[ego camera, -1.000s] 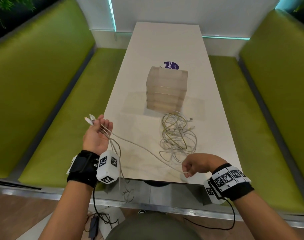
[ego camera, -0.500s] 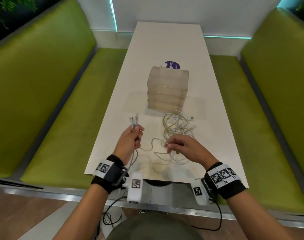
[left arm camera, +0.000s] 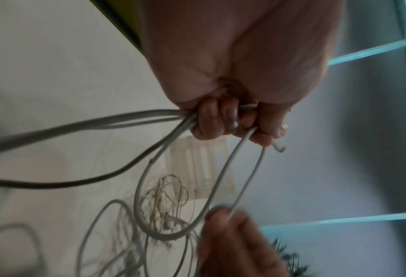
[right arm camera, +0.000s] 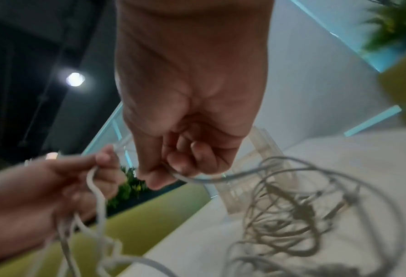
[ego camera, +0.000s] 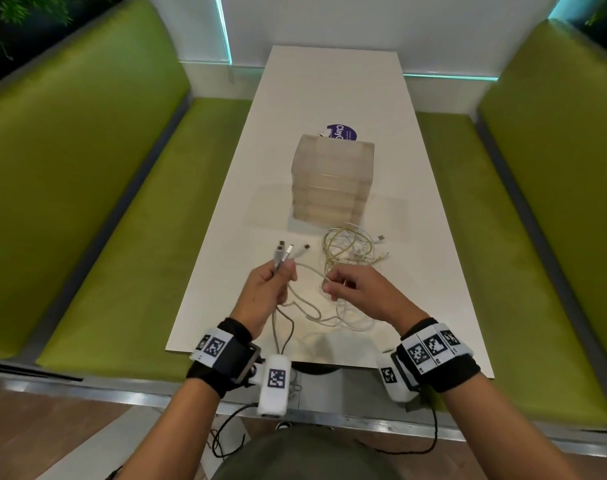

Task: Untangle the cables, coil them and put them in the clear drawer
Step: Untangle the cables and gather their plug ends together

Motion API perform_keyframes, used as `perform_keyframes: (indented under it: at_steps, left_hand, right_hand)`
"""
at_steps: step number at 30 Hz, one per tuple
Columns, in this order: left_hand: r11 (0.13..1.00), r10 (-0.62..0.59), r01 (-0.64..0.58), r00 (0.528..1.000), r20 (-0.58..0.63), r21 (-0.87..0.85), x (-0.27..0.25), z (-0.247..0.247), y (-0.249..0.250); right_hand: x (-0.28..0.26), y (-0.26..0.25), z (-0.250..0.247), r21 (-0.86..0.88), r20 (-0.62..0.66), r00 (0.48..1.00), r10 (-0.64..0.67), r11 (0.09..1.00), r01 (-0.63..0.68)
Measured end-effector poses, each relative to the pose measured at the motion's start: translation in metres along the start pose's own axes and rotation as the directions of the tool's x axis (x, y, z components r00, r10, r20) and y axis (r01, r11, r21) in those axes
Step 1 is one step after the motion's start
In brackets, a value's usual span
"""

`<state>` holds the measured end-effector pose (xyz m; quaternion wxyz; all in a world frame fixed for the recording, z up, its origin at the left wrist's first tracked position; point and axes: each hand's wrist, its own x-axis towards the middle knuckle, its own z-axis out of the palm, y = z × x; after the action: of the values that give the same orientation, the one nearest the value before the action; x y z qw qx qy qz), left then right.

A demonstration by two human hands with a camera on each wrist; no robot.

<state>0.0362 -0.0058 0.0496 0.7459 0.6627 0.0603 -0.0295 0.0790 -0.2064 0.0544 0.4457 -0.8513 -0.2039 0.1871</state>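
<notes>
My left hand point(ego camera: 272, 289) grips a bundle of white cables point(ego camera: 288, 254) just below their plugs, which stick up above the fist; the left wrist view shows its fingers point(left arm camera: 223, 120) curled round the strands. My right hand point(ego camera: 347, 284) pinches one white cable point(right arm camera: 211, 180) that loops across from the left hand. A tangled pile of white and yellowish cables point(ego camera: 352, 252) lies on the white table point(ego camera: 416, 271) just beyond both hands. The clear drawer unit point(ego camera: 333, 181) stands behind the pile, all its drawers closed.
Slack cable loops point(ego camera: 316, 317) lie on the table under my hands and some strands hang over the near edge point(ego camera: 283, 337). A purple round sticker point(ego camera: 342, 132) sits behind the drawer unit. Green benches point(ego camera: 104, 220) flank the table on both sides.
My left hand came in from off the table's left edge to over the table with the plug ends. My right hand moved from the near edge up to the pile and pinched a cable.
</notes>
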Motion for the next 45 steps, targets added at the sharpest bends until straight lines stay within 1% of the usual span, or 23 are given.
perform_keyframes:
  at_steps: [1,2,3,6,7,9,11,13,16,18,21,24,27,32,35,37,40,42,45]
  left_hand:
    - [0.999,0.009,-0.011,0.999,-0.053,-0.042,0.002,-0.006,0.002]
    - [0.996,0.012,-0.02,0.994,-0.106,-0.083,0.005,-0.013,0.005]
    - [0.992,0.012,-0.032,0.987,-0.159,-0.123,0.008,-0.021,0.008]
    - [0.969,0.013,-0.088,0.952,-0.306,-0.232,0.013,-0.044,0.018]
    - [0.963,0.014,-0.104,0.941,-0.338,-0.247,0.014,-0.051,0.018]
    - [0.971,0.019,-0.105,0.931,-0.364,-0.215,0.014,-0.056,0.016]
    - [0.99,0.019,-0.068,0.932,-0.363,-0.123,0.015,-0.052,0.01]
    - [1.0,0.017,-0.016,0.943,-0.332,0.007,0.016,-0.042,0.004]
    - [0.987,-0.008,0.04,0.979,-0.203,0.159,0.017,-0.02,-0.005]
    - [0.977,-0.009,0.035,0.993,-0.12,0.211,0.016,-0.004,-0.007]
    - [0.969,-0.006,0.015,0.999,-0.036,0.248,0.015,0.013,-0.003]
    - [0.969,-0.034,0.04,0.999,-0.029,0.243,0.017,0.017,-0.005]
    - [0.978,-0.122,0.13,0.991,-0.06,0.165,0.018,0.015,-0.008]
    - [0.965,-0.236,0.234,0.972,0.001,0.121,0.021,0.011,-0.006]
    - [0.958,-0.263,0.26,0.965,0.008,0.12,0.023,0.008,-0.003]
    - [0.947,-0.288,0.286,0.958,-0.005,0.15,0.023,0.007,-0.002]
    - [0.942,-0.3,0.298,0.954,-0.009,0.155,0.024,0.008,-0.003]
    - [0.951,-0.28,0.278,0.96,-0.008,0.132,0.025,0.008,-0.004]
    - [0.955,-0.244,0.249,0.968,-0.053,0.159,0.025,0.009,-0.003]
  right_hand:
    - [0.001,0.007,-0.001,-0.119,0.044,0.998,0.033,0.992,-0.028]
    - [0.001,0.014,-0.003,-0.191,0.058,0.996,0.061,0.98,-0.049]
    - [0.002,0.022,-0.006,-0.219,0.046,0.996,0.08,0.973,-0.068]
    - [0.003,0.041,-0.015,-0.211,-0.052,0.993,0.103,0.971,-0.112]
    - [0.004,0.044,-0.017,-0.195,-0.082,0.992,0.098,0.974,-0.113]
    - [0.007,0.043,-0.018,-0.129,-0.12,0.99,0.075,0.988,-0.09]
    - [0.01,0.037,-0.016,-0.079,-0.143,0.989,0.035,0.996,-0.047]
    - [0.012,0.029,-0.012,-0.08,-0.137,0.991,-0.006,0.997,-0.005]
    - [0.015,0.014,-0.002,-0.113,-0.098,0.994,-0.04,0.993,0.028]
    - [0.017,0.006,0.004,-0.151,-0.074,0.994,-0.082,0.986,0.07]
    - [0.017,-0.002,0.009,-0.223,-0.031,0.988,-0.15,0.965,0.14]
    - [0.017,-0.004,0.009,-0.261,-0.021,0.983,-0.181,0.95,0.17]
    - [0.017,-0.004,0.012,-0.314,-0.054,0.977,-0.208,0.932,0.181]
    - [0.018,-0.006,0.018,-0.359,-0.122,0.962,-0.244,0.915,0.186]
    - [0.018,-0.01,0.02,-0.388,-0.123,0.956,-0.266,0.9,0.201]
    - [0.018,-0.01,0.022,-0.402,-0.137,0.952,-0.272,0.894,0.198]
    - [0.019,-0.008,0.024,-0.404,-0.159,0.947,-0.278,0.894,0.195]
    - [0.019,-0.006,0.024,-0.387,-0.135,0.957,-0.258,0.903,0.188]
    - [0.017,-0.008,0.027,-0.373,-0.123,0.967,-0.222,0.913,0.162]
